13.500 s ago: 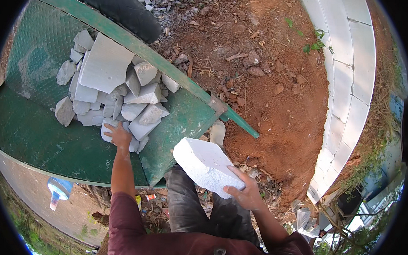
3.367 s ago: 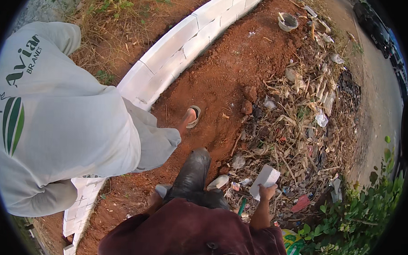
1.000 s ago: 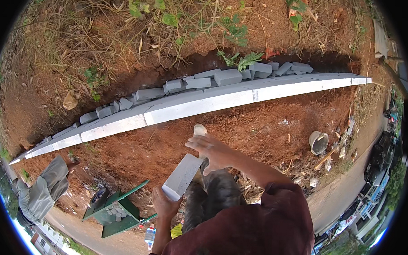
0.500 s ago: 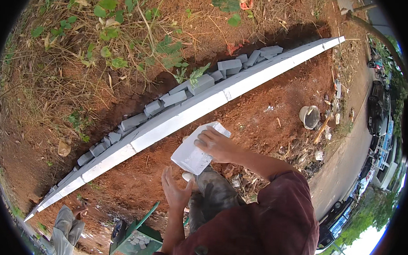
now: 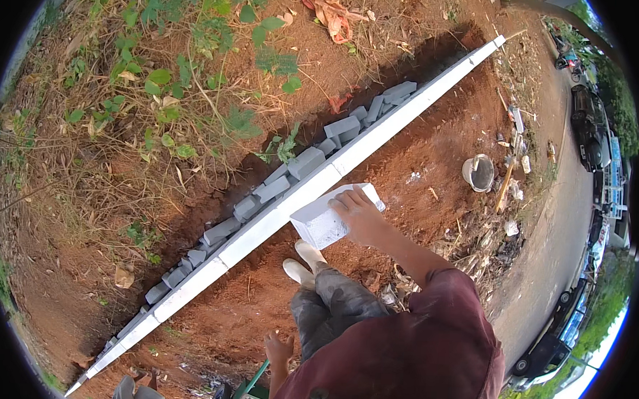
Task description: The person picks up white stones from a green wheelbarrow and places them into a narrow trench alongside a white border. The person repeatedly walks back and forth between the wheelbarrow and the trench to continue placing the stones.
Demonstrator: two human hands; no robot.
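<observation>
My right hand (image 5: 360, 213) grips a pale grey lightweight concrete block (image 5: 325, 226) from above, thumb and fingers over its upper edge. The block is tilted, with a speckled white face toward me. It hangs beside the low white block wall (image 5: 262, 235), overlapping its near edge in view; whether the two touch I cannot tell. Lower and to the left, my left hand (image 5: 279, 349) is empty, its fingers loosely bent and apart. Just below that hand is a green metal cart or wheelbarrow (image 5: 251, 387), mostly cut off by my body and the lower edge.
Several grey block pieces (image 5: 269, 188) lie along the wall's far side. A bucket (image 5: 479, 173) stands on the red soil to the right, near scattered debris. Another person's legs (image 5: 137, 391) show at lower left. Parked vehicles (image 5: 589, 128) line the road at far right.
The block, in my right hand, has moved closer to the wall and turned. My left hand has dropped down away from it. The view has shifted, showing my white boots.
</observation>
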